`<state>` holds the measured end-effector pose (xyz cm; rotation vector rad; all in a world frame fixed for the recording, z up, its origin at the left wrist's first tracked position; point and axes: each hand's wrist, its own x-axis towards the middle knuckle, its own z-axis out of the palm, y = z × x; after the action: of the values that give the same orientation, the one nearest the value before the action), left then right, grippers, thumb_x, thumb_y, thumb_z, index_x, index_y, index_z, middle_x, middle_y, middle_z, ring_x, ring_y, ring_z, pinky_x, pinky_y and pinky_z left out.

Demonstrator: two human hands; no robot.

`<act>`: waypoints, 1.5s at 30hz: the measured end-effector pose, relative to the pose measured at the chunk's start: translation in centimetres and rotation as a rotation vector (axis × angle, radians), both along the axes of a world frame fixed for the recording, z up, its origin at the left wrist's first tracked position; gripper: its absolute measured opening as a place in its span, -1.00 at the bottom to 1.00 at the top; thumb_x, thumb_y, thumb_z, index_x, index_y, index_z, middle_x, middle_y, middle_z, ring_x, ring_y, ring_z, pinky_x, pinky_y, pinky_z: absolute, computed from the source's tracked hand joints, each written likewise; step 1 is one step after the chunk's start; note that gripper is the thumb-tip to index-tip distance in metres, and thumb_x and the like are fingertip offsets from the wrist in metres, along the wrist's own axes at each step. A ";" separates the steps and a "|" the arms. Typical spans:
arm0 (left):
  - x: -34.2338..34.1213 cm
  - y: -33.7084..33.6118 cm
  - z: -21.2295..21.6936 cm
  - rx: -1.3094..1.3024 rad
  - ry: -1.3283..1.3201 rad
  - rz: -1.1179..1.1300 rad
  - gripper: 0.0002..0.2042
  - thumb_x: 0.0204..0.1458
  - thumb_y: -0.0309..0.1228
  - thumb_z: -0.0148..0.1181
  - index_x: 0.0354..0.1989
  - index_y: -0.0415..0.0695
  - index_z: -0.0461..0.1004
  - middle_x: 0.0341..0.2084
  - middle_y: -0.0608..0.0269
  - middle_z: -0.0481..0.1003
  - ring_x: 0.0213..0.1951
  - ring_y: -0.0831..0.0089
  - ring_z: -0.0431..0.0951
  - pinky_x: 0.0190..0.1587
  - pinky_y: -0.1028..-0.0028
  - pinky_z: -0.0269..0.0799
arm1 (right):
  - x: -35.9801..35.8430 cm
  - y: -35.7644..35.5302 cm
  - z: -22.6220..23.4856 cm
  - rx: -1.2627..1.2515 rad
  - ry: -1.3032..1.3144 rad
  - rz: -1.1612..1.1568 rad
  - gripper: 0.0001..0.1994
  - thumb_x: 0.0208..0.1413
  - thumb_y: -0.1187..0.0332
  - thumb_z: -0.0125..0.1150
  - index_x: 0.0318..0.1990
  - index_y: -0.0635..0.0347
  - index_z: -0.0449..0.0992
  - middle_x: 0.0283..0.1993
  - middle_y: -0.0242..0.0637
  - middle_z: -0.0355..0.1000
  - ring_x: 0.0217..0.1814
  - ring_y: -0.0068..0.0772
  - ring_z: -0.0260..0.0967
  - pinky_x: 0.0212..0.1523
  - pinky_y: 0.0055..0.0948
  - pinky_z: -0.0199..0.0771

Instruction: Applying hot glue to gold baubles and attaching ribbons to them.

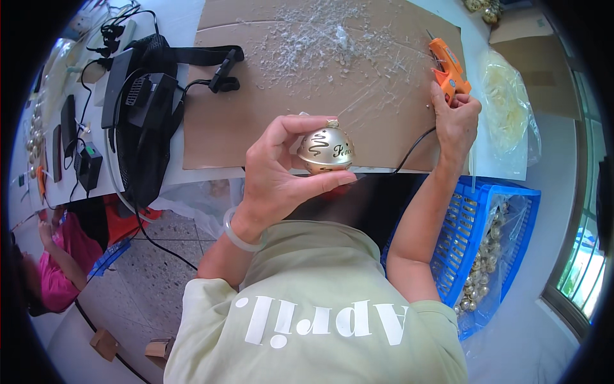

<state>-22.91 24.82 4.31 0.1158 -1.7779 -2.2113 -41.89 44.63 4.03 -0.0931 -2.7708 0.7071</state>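
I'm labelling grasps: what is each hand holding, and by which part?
Left hand: gold ball ornament, thumb at bottom, fingers at top. Right hand: orange glue gun, by its near end.

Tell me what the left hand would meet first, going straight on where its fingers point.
Past the metallic gold round ornament that the left hand holds, probably the thin black cable, near the right wrist; depth is unclear, so it might pass above.
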 end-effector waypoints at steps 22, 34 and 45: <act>-0.4 -0.6 -0.1 0.007 0.025 0.038 -0.44 -0.26 -0.61 0.46 -0.03 -0.31 0.32 -0.05 0.08 0.42 -0.01 0.45 0.46 -0.01 0.49 0.51 | 9.8 1.5 4.3 -1.132 -0.503 0.771 -0.43 0.02 0.33 0.25 0.15 0.45 0.24 0.01 0.08 0.40 -0.39 -0.58 0.32 -0.61 -0.73 0.24; -0.4 -0.9 -0.3 -0.002 0.044 0.019 -0.44 -0.25 -0.58 0.47 -0.02 -0.31 0.33 -0.02 0.04 0.43 -0.02 0.43 0.48 -0.01 0.49 0.52 | 10.9 2.5 3.5 -1.035 -0.632 0.818 -0.64 0.19 0.26 0.12 0.00 0.39 0.36 -0.22 -0.06 0.47 -0.51 -0.63 0.28 -0.63 -0.73 0.21; -0.1 -1.2 0.2 -0.014 -0.017 -0.011 -0.41 -0.25 -0.66 0.43 0.03 -0.35 0.30 0.03 -0.08 0.40 0.02 0.38 0.47 0.06 0.46 0.46 | 11.1 2.1 3.7 -0.952 -0.641 0.739 -0.67 0.20 0.28 0.12 -0.03 0.37 0.38 -0.28 -0.14 0.45 -0.54 -0.67 0.25 -0.63 -0.75 0.19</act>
<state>-22.98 23.59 4.53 0.1229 -1.8066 -2.2115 -30.74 46.72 7.71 0.6461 -2.6461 2.4974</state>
